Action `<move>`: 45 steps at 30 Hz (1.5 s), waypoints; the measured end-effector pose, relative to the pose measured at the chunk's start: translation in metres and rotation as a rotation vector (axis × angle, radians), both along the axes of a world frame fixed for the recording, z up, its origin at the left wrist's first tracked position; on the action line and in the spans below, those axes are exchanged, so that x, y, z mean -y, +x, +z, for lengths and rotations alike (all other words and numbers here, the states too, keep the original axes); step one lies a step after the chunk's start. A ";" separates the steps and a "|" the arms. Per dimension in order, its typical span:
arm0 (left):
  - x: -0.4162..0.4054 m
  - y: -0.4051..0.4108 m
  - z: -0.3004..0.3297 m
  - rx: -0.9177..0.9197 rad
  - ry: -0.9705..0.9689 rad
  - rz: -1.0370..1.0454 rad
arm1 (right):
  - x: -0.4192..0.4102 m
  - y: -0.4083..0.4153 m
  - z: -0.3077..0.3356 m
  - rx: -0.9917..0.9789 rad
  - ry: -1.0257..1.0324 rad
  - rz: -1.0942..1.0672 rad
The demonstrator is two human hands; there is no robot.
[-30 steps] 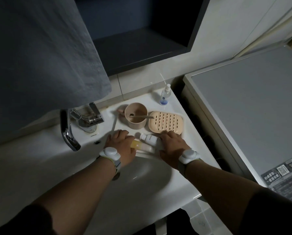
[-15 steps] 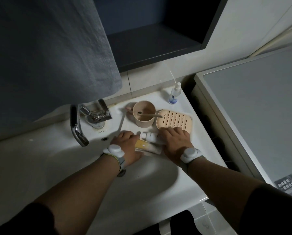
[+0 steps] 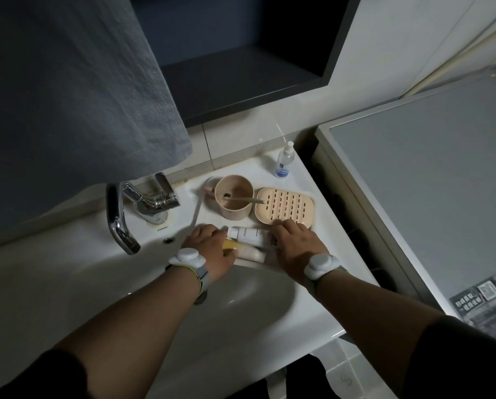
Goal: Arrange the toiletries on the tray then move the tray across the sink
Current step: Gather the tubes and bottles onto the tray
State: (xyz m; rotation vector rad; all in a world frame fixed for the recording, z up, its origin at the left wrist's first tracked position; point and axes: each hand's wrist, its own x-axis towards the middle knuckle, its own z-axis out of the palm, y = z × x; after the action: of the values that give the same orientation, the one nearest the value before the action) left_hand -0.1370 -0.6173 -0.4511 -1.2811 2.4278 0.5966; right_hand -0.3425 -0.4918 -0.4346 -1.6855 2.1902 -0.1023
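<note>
Over the last second the 2 hands are barely shifting against the tray while the view itself is drifting, so the faucet and cup are sliding rightward in the frame; the left hand (image 3: pixel 209 249) is staying over the near left end of the white tray (image 3: pixel 200 208), fingers curled down on the yellow-and-white tube (image 3: pixel 242 250), and the right hand (image 3: pixel 294 246) is staying pressed over the base of the white tube (image 3: pixel 249 234), fingertips reaching the near edge of the slotted beige soap dish (image 3: pixel 284 208); whether either hand is truly pinching a tube or the tray rim I cannot tell, since the palms are covering the contact; the tray is sitting at centre frame on the right ledge of the sink (image 3: pixel 68 283), carrying the beige cup (image 3: pixel 233 197) with a toothbrush (image 3: pixel 242 200) lying across its mouth; my judgement is that arranging is nearly finished and the hands are settling to grip the tray for the move toward the left of the frame; the small spray bottle (image 3: pixel 284 161) is standing off the tray, behind it; the tray's near edge and right end are hidden under the hands, a pinkish thing behind the cup is too cut off to name, and the dim light is blurring the tube labels.
</note>
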 end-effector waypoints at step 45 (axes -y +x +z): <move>0.013 -0.031 0.018 -0.094 0.033 0.336 | 0.131 -0.084 0.035 0.347 -0.067 -0.565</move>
State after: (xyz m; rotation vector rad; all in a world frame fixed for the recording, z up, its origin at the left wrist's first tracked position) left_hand -0.1682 -0.6305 -0.4326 -1.6973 2.2774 0.7969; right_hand -0.4267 -0.6232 -0.3993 -0.9387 2.3289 -0.5730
